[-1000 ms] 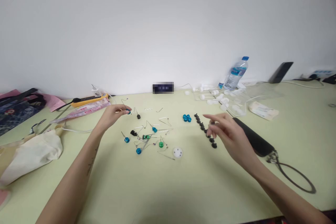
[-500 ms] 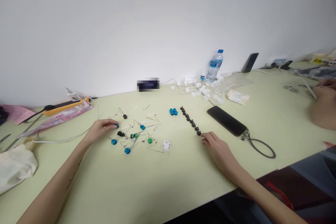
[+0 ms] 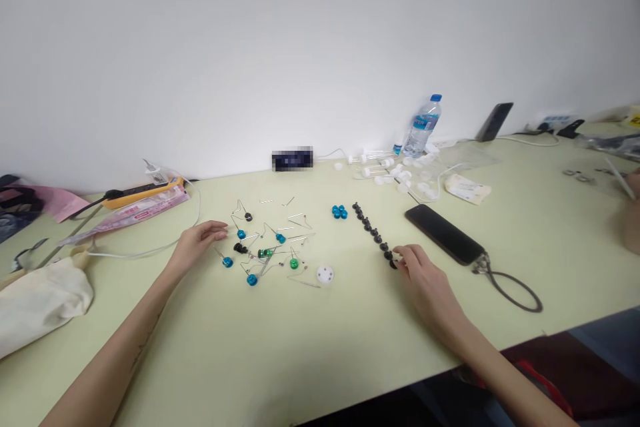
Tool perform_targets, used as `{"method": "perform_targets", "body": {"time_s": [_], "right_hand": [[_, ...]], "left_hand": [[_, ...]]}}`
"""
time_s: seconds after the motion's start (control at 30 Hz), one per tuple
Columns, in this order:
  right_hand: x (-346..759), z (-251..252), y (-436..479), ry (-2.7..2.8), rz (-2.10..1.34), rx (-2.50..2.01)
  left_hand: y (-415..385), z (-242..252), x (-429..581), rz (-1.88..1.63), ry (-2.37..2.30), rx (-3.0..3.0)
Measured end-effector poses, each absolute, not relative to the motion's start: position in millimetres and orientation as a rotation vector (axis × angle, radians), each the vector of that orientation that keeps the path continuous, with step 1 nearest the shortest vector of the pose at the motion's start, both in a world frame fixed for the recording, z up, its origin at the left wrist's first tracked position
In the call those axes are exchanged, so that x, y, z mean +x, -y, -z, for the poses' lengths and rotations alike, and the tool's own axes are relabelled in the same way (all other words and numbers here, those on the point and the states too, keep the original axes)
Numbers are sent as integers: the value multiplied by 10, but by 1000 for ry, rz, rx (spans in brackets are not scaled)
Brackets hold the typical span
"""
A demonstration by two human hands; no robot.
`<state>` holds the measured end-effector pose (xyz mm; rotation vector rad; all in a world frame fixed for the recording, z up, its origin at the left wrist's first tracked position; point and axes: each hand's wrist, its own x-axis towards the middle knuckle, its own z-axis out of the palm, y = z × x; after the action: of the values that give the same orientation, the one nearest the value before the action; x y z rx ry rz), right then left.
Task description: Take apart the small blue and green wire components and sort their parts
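My left hand (image 3: 200, 243) is just left of a blue knob (image 3: 241, 234) with a thin wire, fingers apart and nothing between them. My right hand (image 3: 423, 277) pinches the black piece (image 3: 393, 264) at the near end of a diagonal row of small black pieces (image 3: 367, 225). Blue knobs (image 3: 252, 279), a green knob (image 3: 294, 263), black pieces (image 3: 241, 248) and thin metal pins lie scattered between the hands. A white disc (image 3: 325, 274) with dark dots lies right of them. Several blue knobs (image 3: 339, 212) are grouped beside the row.
A black phone (image 3: 445, 233) with a looped strap lies right of the row. Behind stand a water bottle (image 3: 424, 127) and white plastic parts (image 3: 400, 173). At left are a yellow power strip (image 3: 145, 193) and a cream cloth (image 3: 45, 303). Another person's hand (image 3: 633, 213) shows at the right edge.
My left hand has let go of the blue knob and drawn back leftward. My right hand stays at the row's near end. The whole view has shifted, moving things slightly right.
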<state>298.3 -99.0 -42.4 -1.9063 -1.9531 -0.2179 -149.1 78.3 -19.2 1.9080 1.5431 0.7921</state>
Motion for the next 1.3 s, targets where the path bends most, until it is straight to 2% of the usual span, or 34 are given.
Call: {"method": "perform_targets", "body": {"time_s": [0.13,0.27,0.33,0.43,0.63,0.87,1.1,1.3], "right_hand": [[2712,227,879,2013,395,-1723],[2246,28,698,2165,197,-1502],[2035,3,586,2245,13,-1419],[1818,73,378,2287,-212,-1335],[1611,277,-45,2287,-706,-1299],[1542,315,-177,2212,-683,-1355],[1519,260,-252,2211,-702,-1430],[1540,23,-330,2359,-728,-1496]], "left_hand": [[-510,6,-1477,-1089,-1788,1996],[-176,-219,-1201,-1298,-1664,2345],[-50,-300,-1004,-1168,-1398,2544],[13,-375,-740,-725,-1158,2652],[-295,-428,-542,-211,-1336,2658],[-509,-216,-382,125,-1386,2660],[-484,-167,-288,255,-1402,2685],[-504,-166,-332,286,-1402,2644]]}}
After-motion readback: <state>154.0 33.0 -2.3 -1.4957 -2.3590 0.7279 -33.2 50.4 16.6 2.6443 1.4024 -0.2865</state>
